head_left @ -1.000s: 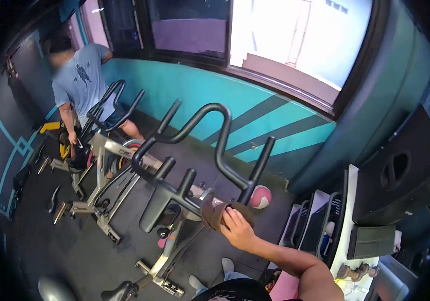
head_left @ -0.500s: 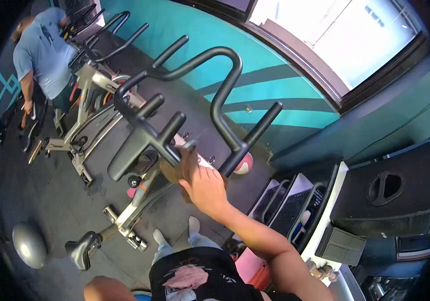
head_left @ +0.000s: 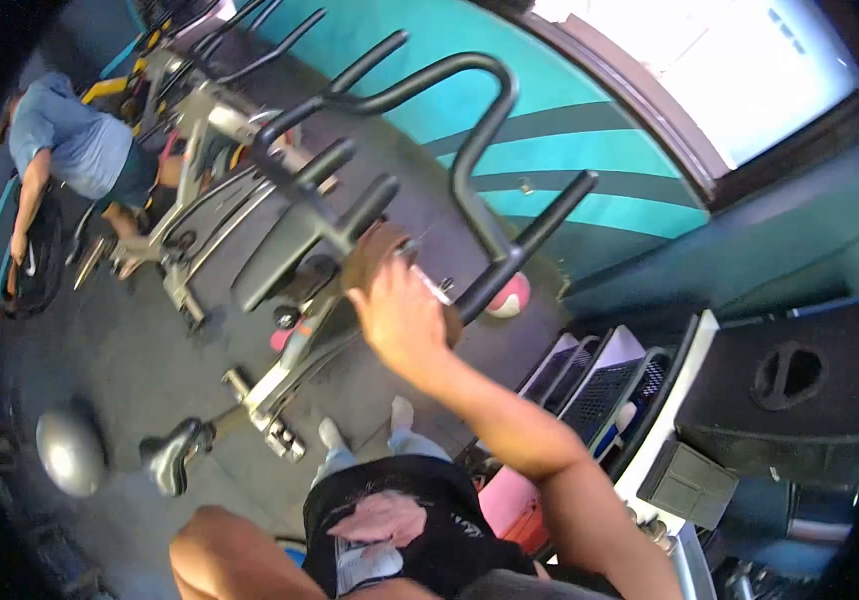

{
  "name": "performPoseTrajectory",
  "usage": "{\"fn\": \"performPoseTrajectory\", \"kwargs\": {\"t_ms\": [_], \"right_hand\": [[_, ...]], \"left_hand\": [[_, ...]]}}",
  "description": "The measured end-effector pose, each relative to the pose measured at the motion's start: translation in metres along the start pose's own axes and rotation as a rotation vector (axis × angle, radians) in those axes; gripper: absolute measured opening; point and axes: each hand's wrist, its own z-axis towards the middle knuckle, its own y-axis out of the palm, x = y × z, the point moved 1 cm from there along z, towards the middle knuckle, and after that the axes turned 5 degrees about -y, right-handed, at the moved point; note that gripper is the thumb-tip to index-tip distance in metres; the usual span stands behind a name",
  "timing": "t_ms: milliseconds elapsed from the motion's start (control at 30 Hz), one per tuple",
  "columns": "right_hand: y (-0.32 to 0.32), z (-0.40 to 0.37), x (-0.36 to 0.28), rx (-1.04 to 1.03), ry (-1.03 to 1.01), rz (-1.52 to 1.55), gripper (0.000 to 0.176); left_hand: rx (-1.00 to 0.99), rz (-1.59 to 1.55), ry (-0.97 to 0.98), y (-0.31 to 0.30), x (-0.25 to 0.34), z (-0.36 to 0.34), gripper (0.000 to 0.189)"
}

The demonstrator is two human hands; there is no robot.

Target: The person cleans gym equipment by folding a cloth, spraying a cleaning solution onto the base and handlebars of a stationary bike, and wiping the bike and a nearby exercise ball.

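My right hand [head_left: 401, 308] reaches forward to the front of the exercise bike, with its fingers pressed on a brown cloth [head_left: 374, 252]. Part of the cloth is hidden under the hand, and the fingers are slightly blurred. The cloth lies just below the bike's black handlebars [head_left: 469, 165], near the grey post and a silver part. Of my left side only the bent arm shows at the bottom; my left hand is out of view. Behind the cloth is the bike's flat black console pad [head_left: 284, 255], and its saddle [head_left: 171, 458] is at the lower left.
A person in a blue shirt [head_left: 74, 140] bends beside another bike [head_left: 192, 160] at the upper left. A silver ball [head_left: 71, 452] rests on the floor at left. A pink-and-white ball [head_left: 510, 296], black baskets [head_left: 609, 390] and a black speaker [head_left: 779, 385] are at right.
My right hand has moved up and slightly left with the cloth, its fingers now more spread over it. The person in blue has bent lower. The whole view has shifted a little.
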Motion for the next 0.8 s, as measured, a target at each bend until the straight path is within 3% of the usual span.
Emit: {"fn": "performPoseTrajectory", "kwargs": {"t_ms": [133, 200, 267, 300, 333, 433, 500, 533, 600, 733, 800], "right_hand": [[-0.014, 0.028, -0.001, -0.244, 0.137, 0.235, 0.045], [-0.004, 0.033, -0.004, -0.198, 0.141, 0.255, 0.042], [-0.003, 0.008, -0.004, -0.101, 0.081, 0.05, 0.044], [-0.011, -0.001, 0.0, -0.126, 0.051, 0.086, 0.045], [-0.009, -0.012, 0.009, -0.023, -0.041, 0.028, 0.044], [-0.01, -0.001, 0.004, 0.079, -0.063, 0.086, 0.04], [-0.012, 0.031, -0.008, -0.068, 0.207, 0.246, 0.037], [-0.004, 0.041, -0.012, -0.018, 0.239, 0.248, 0.039], [-0.012, 0.04, -0.014, -0.133, 0.281, 0.331, 0.046], [-0.015, -0.001, 0.003, -0.225, 0.122, 0.061, 0.045], [-0.013, -0.024, 0.02, -0.146, -0.053, -0.07, 0.047]], "left_hand": [[0.13, -0.043, 0.045, 0.009, -0.007, -0.006, 0.032], [0.155, -0.004, 0.054, 0.006, -0.004, -0.005, 0.032], [0.147, -0.042, 0.012, 0.009, -0.002, -0.005, 0.032], [0.114, -0.055, -0.009, 0.008, -0.001, 0.001, 0.032], [0.074, -0.064, -0.035, 0.006, 0.0, 0.007, 0.032], [0.036, -0.077, -0.073, 0.006, 0.001, 0.009, 0.032], [0.083, -0.089, -0.05, 0.006, -0.002, 0.008, 0.032], [0.108, -0.093, -0.041, 0.005, -0.003, 0.007, 0.032], [0.142, -0.091, -0.022, 0.004, -0.002, 0.007, 0.032], [0.172, -0.09, 0.01, 0.009, 0.006, 0.009, 0.032], [0.238, -0.108, 0.016, 0.016, 0.01, -0.002, 0.032]]}}
